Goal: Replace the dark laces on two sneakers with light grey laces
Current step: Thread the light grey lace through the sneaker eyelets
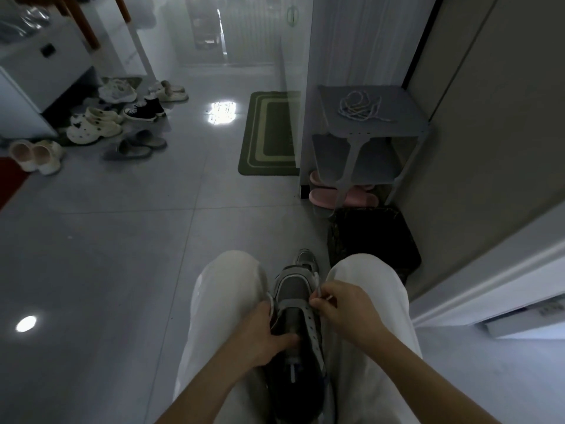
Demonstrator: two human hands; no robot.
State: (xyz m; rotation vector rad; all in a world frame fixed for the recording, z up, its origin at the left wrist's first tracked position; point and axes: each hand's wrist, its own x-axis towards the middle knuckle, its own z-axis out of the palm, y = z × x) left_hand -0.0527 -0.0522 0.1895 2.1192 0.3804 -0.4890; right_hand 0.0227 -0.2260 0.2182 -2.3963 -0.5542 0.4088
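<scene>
Between the knees of a seated person in white trousers [226, 301], a grey sneaker [295, 289] lies toe-away on the lap, its dark tongue facing up and its right eyelet row exposed. The left hand [263, 338] grips the sneaker's left side, fingers curled round the edge and thumb pressed across the tongue. The right hand [342, 307] pinches a light grey lace [319, 290] between thumb and fingertips, just beside the forward end of the right eyelet row. The toe of a second sneaker [305, 260] peeks out on the tiled floor [122, 240] just beyond the first.

Well apart, to the right, a loose tangle of laces [360, 110] sits on the top shelf of a grey shoe rack [406, 117], with pink slippers [324, 198] on its lowest level. A dark mat [376, 237] lies between the rack and the person's right knee, and a green mat [269, 133] lies to the rack's left. Across the floor, on the left, white clogs [94, 123], a black high-top [143, 111] and grey slippers [137, 146] are scattered beside a white cabinet [27, 96].
</scene>
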